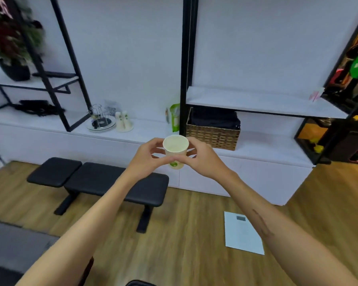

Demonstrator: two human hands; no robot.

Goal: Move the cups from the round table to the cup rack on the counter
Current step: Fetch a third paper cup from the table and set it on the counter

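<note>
1. Forearms reach out from the bottom of the view, bare, meeting ahead where both hands share one load.
2. Beyond the hands runs the long white counter point(149, 131), with a black padded bench point(103, 180) below and left of them on the wood floor.
3. Just past the right hand point(203, 159) sits a wicker basket point(213, 135) on the counter; a white sheet of paper point(243, 232) lies on the floor below and right of it.
4. Up and left of the left hand point(147, 159), well apart, stands the cup rack point(100, 118), a wire stand on a round tray. Two pale cups point(124, 121) stand mouth-down just beside it, and its prongs look bare.
5. Between the two hands is the paper cup point(175, 150), upright, mouth open to the camera, a green mark low on its wall. Each hand has fingers curled round a side of it, thumbs on the near wall — a two-handed pinch.
6. Risks, as I judge them:
   - Thin paper walls squeezed from both sides could buckle and the cup could slip.
   - The cup must be inverted for a prong; turning it while changing grip invites a drop.
   - The rack stands close against the black shelf frame point(70, 65), so a hurried reach could knock the frame — or tip the light wire stand.
</note>
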